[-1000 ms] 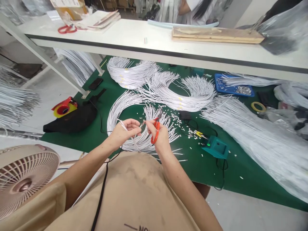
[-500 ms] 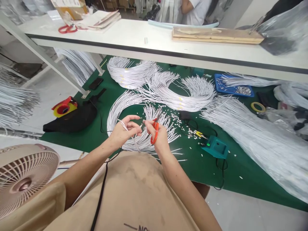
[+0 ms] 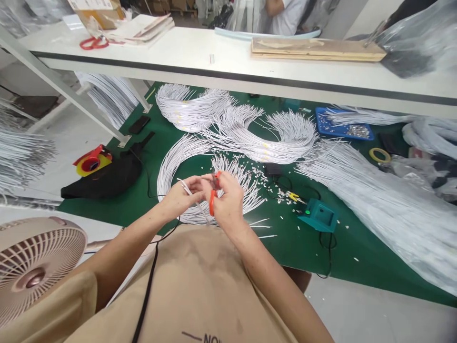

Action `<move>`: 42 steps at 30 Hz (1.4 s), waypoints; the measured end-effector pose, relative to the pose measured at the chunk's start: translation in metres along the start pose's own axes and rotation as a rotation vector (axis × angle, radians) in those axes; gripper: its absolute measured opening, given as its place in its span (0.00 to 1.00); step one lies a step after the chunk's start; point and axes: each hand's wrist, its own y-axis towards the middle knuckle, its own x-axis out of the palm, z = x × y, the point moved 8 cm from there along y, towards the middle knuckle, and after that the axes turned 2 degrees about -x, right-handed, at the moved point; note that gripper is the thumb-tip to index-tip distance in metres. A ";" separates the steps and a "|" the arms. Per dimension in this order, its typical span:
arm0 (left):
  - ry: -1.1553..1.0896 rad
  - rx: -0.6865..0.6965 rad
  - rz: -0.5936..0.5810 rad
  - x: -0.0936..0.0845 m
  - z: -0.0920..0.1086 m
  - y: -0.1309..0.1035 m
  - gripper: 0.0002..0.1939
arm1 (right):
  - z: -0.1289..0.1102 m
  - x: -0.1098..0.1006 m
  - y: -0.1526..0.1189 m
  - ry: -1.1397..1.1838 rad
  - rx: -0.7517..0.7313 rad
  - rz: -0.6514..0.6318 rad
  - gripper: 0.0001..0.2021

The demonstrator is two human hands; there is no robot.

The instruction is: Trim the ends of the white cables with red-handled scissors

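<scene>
My left hand (image 3: pixel 183 195) is closed on a white wire (image 3: pixel 200 208) that runs across its fingers and down toward my apron. In my right hand (image 3: pixel 228 200) are red-handled scissors (image 3: pixel 212 202), their blades turned in toward the left fingers. Both hands meet over a coiled bundle of white wires (image 3: pixel 171 166), and the fingers hide the wire's tip and most of the blades. Loose wire ends (image 3: pixel 252 190) fan out to the right of my right hand. Small white scraps (image 3: pixel 260 178) are scattered beside them on the green table (image 3: pixel 228 238).
More white wire bundles (image 3: pixel 264 150) lie behind, under a white shelf (image 3: pixel 178 52). A teal device (image 3: pixel 319 215), yellow-handled cutters (image 3: pixel 293 196) and a blue tray (image 3: pixel 326 126) are to the right. A tape dispenser (image 3: pixel 91 162), a black pouch (image 3: pixel 103 178) and a fan (image 3: pixel 35 271) are at left.
My right hand has moved left and turned, bringing the scissors from pointing away to against the left hand's fingers. The left hand stays on the wire. The view has shifted slightly.
</scene>
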 end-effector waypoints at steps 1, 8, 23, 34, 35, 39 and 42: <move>0.020 0.027 0.006 0.001 0.003 0.000 0.09 | -0.006 0.007 0.001 -0.018 -0.032 -0.064 0.09; -0.083 -0.042 -0.061 0.001 -0.007 -0.001 0.16 | 0.005 0.021 -0.001 -0.014 0.013 -0.126 0.09; -0.146 0.016 0.169 -0.016 -0.009 -0.003 0.13 | 0.051 0.016 -0.007 -0.025 0.217 -0.253 0.12; 0.042 0.054 0.171 -0.013 0.001 -0.004 0.12 | 0.040 0.012 -0.007 -0.526 0.110 -0.409 0.15; 0.052 0.039 0.180 -0.014 0.001 -0.005 0.12 | 0.039 0.013 -0.007 -0.534 0.098 -0.409 0.15; 0.087 0.033 0.189 -0.014 0.003 -0.006 0.12 | 0.040 0.016 -0.009 -0.521 0.082 -0.388 0.15; 0.108 0.051 0.190 -0.013 0.005 -0.007 0.12 | 0.043 0.015 -0.009 -0.450 0.080 -0.349 0.13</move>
